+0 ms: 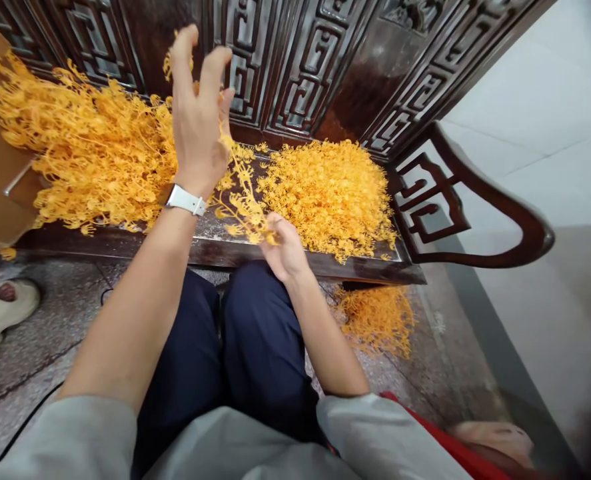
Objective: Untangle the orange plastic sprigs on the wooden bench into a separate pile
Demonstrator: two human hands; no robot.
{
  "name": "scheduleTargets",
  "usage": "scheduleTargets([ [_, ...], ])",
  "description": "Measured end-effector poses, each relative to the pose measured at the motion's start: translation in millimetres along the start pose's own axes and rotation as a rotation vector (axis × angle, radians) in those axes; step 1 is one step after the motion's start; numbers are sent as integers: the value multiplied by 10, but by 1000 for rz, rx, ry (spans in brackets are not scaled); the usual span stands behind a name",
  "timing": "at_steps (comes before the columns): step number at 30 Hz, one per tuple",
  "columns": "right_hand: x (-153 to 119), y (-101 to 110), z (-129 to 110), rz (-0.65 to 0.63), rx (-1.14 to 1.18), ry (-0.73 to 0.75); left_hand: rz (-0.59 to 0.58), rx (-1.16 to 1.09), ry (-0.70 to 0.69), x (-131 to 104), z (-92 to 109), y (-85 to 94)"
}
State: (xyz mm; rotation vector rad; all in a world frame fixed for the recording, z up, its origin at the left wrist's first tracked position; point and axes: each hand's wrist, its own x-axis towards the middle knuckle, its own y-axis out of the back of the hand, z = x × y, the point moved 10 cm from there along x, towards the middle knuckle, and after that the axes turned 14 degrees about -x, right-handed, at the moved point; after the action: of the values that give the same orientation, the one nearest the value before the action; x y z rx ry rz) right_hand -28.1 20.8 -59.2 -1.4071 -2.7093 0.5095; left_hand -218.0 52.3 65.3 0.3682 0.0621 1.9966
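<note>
My left hand (199, 120), with a white-banded watch on its wrist, is raised over the seat. Its fingers are spread apart, and yellow bits show behind them. A yellow plastic flower sprig (245, 193) stretches from beside my left palm down to my right hand (285, 248). There, the fingers of my right hand are closed around its lower end. On the left lies a big heap of long yellow sprigs (105, 150), partly behind my left hand. To the right sits a mound of small loose yellow flower pieces (330, 193).
The dark wooden bench (215, 250) has a carved back and a curved armrest (518, 220) on the right. Bare orange stems (378, 317) lie on the floor below. At the left are a cardboard box (0, 187) and another person's shoe (5, 317).
</note>
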Motion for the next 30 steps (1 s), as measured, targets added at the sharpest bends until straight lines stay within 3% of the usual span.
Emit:
scheduleTargets([
  [3, -90, 300, -213, 93, 92, 14, 96, 31, -78, -149, 203, 117],
  [7, -333, 573, -543, 146, 134, 54, 81, 59, -153, -225, 306, 30],
  [10, -515, 603, -663, 118, 112, 64, 141, 139, -258, -227, 391, -35],
  [13, -631, 499, -546, 10, 35, -48, 194, 146, -308, -195, 397, -89],
  [18, -752, 544, -320, 1, -129, -143, 234, -26, -192, 46, 84, -121],
  [22, -839, 642, -311, 24, -93, -92, 234, -324, 93, 301, -450, -120],
  [25, -852, 796, -348, 144, -77, -15, 205, -475, 223, 342, -709, -169],
  [28, -793, 939, -459, 340, -269, 130, 142, -576, 297, 242, -807, -375],
  [30, -691, 897, -552, 410, -503, 223, 88, -600, 345, 117, -801, -601],
])
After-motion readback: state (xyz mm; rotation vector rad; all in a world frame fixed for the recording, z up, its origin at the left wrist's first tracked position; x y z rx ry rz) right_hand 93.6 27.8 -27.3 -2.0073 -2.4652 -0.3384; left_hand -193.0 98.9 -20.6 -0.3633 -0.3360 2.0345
